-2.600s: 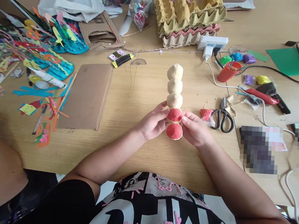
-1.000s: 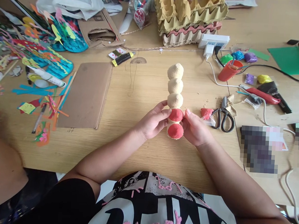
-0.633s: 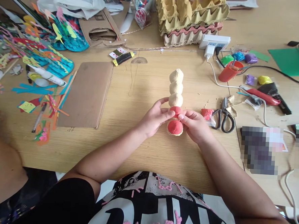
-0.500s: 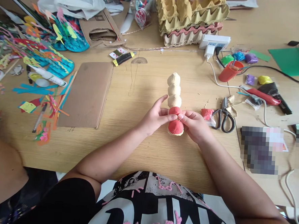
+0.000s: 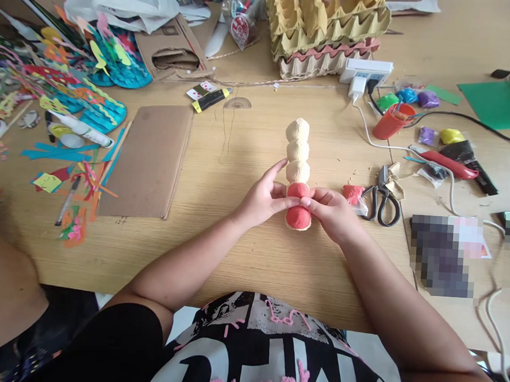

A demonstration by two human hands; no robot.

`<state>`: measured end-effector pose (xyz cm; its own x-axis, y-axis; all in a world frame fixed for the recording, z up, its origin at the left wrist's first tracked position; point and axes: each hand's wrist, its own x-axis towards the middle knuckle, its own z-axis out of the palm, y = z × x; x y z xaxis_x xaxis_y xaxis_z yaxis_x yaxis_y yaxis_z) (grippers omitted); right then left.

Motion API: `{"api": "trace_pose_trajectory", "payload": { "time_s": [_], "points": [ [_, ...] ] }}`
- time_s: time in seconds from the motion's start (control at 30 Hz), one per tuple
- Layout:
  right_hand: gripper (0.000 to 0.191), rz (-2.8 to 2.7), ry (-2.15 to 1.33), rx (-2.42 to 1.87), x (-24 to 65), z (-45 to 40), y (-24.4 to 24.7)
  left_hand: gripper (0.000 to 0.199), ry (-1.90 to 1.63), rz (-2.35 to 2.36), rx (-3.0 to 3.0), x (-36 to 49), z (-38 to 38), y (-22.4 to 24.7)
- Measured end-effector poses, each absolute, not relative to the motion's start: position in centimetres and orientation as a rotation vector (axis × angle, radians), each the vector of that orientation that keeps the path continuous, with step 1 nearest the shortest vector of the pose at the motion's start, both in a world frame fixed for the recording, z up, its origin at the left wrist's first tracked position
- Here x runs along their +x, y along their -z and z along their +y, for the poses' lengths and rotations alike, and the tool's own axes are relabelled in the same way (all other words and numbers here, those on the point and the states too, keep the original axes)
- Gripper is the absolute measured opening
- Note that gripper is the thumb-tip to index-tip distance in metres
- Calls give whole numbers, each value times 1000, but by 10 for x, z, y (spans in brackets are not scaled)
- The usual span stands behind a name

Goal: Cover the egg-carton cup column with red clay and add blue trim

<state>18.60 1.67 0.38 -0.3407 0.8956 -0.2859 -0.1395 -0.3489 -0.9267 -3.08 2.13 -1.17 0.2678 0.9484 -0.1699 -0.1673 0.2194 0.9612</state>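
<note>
Between my hands is a strip of egg carton cups (image 5: 299, 150), pointing away from me. Its far cups are bare cream; the two nearest ones are covered in red clay (image 5: 299, 218). My left hand (image 5: 261, 200) grips the strip from the left, thumb pressed across the red part and index finger stretched along the edge. From the other side my right hand (image 5: 329, 210) pinches it, thumb tip meeting the left thumb between the red cups. A packet of red clay (image 5: 353, 195) and black-handled scissors (image 5: 382, 197) lie right of my right hand.
A cardboard sheet (image 5: 147, 161) lies left, beside paper scraps and a glue bottle (image 5: 81, 128). Stacked egg trays (image 5: 325, 34) and a power strip (image 5: 366, 71) stand at the back. A red cup (image 5: 391, 123) and white cable are right. Another person's arm (image 5: 2, 291) shows at far left.
The strip has straightened slightly, its near red end shifting a little left and its far end tipping slightly away. Both hands keep their hold.
</note>
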Motion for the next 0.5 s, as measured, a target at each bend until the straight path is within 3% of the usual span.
{"api": "trace_pose_trajectory", "payload": {
  "time_s": [0.5],
  "points": [
    [54, -981, -1864, -1034, 189, 20, -1, 139, -973, 761, 820, -28, 22, 7]
  ]
}}
